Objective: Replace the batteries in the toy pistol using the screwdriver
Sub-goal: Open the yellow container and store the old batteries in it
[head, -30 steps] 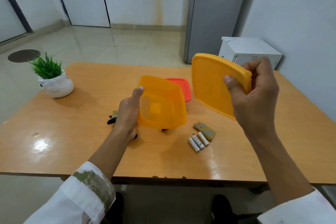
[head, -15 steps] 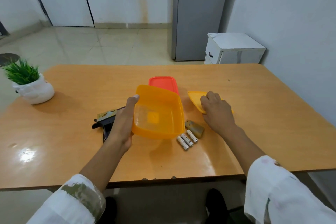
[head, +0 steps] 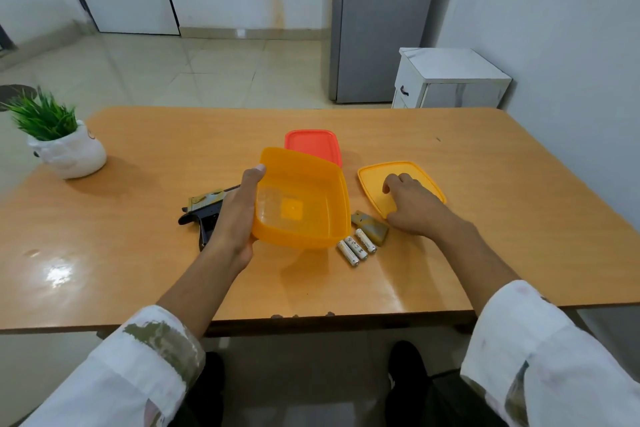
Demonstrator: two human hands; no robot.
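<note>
My left hand (head: 235, 218) grips the left wall of an orange plastic box (head: 301, 198), held tilted above the table with its open side toward me. The toy pistol (head: 204, 210), black with a camouflage top, lies on the table partly behind that hand. Three white batteries (head: 356, 246) lie side by side right of the box, next to the small olive battery cover (head: 370, 228). My right hand (head: 414, 203) rests on the orange lid (head: 398, 184), which lies flat on the table. No screwdriver is in sight.
A red lidded box (head: 313, 146) sits behind the orange box. A potted plant in a white pot (head: 65, 149) stands at the far left of the wooden table (head: 519, 204). A white cabinet (head: 450, 80) and a grey fridge stand beyond the table.
My right hand has brought the orange lid down from the air and laid it flat on the table to the right. My left hand keeps holding the orange box.
</note>
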